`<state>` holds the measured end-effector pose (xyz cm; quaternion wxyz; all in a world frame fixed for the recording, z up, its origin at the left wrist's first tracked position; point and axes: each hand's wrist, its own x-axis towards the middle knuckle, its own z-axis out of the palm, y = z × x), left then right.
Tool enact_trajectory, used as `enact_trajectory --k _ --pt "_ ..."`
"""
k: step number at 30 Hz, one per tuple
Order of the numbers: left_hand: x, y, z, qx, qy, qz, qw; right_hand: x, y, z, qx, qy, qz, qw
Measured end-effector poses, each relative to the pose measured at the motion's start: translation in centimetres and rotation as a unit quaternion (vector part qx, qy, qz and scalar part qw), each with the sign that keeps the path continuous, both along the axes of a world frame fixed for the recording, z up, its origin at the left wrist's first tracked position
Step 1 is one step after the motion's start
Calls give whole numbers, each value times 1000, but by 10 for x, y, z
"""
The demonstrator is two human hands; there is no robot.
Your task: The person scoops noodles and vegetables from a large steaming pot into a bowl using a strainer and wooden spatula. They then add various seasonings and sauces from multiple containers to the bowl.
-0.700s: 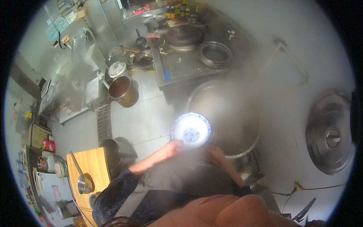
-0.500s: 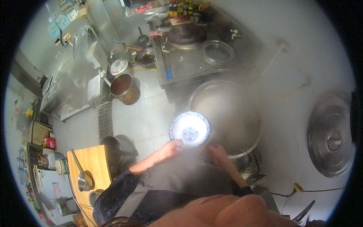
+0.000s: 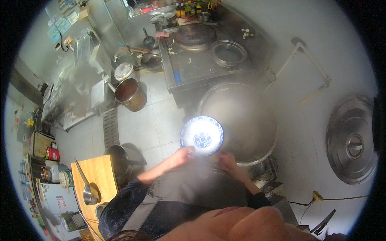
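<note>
A white bowl with a blue pattern on its rim and base is held in front of my apron, tilted so its inside faces up toward me. My left hand grips its lower left edge, thumb over the rim. My right hand is closed at the lower right edge, its fingertips partly hidden by the bowl and steam. Just beyond the bowl, to the right, stands a wide metal pot of cloudy, steaming liquid. The bowl overlaps the pot's left rim in view.
A steel stove stands ahead, with a round lid on top. A deep pot sits on the tiled floor. At the left, a wooden board bears a saucepan. A large lid leans at the right wall.
Steam has thinned at the right, so the wall pipe shows more clearly. The view has shifted slightly; both hands and the bowl keep nearly the same place.
</note>
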<state>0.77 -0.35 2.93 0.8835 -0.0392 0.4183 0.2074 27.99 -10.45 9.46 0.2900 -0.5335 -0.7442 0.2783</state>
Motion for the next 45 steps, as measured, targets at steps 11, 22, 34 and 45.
enact_trajectory --k 11,22,34,45 --pt "0 3 -1 44 -11 -65 997 38 -21 54 -3 -98 -124 987" --pt "2 2 15 75 -4 -71 995 86 -41 114 -196 190 -173 946" --pt "13 -1 35 40 45 -32 998 99 75 27 -165 -62 -135 975" --pt "22 -6 63 20 44 4 999 136 116 -65 -217 -112 -283 927"
